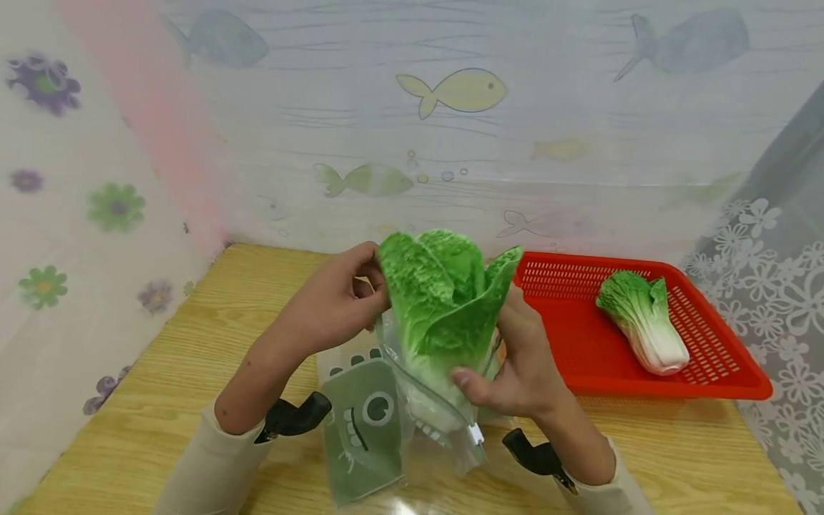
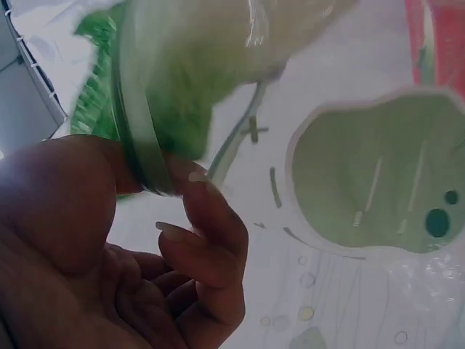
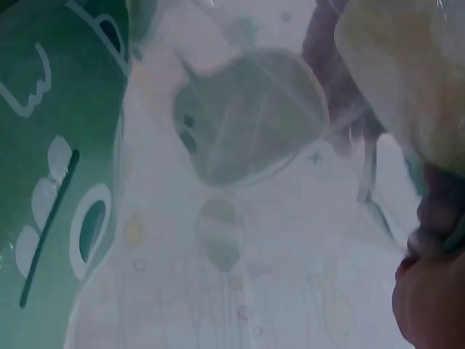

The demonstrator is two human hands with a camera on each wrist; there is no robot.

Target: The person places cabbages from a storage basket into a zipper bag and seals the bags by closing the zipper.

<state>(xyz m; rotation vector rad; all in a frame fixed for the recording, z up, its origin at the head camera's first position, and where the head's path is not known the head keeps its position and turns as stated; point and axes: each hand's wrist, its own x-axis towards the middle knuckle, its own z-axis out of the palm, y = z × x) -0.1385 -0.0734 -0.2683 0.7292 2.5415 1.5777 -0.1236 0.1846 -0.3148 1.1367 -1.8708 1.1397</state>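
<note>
A leafy green cabbage [image 1: 444, 307] with a white base stands tilted in the mouth of a clear zip bag [image 1: 444, 458], leaves sticking out above. The bag has a green-lined rim, a white slider [image 1: 476, 433] and green cartoon prints. At the bag's left rim, my left hand [image 1: 335, 300] pinches the edge between thumb and finger, as the left wrist view shows close up. My right hand [image 1: 524, 357] grips the cabbage from the right, its thumb across the pale base and its other fingers hidden behind. Only part of that hand shows in the right wrist view.
A red plastic basket [image 1: 579, 390] stands at the right on the wooden table [image 1: 257, 286], with another cabbage [image 1: 644, 322] lying in it. A green bag with a one-eyed cartoon face [image 1: 363, 429] lies below my hands. Printed curtains surround the table.
</note>
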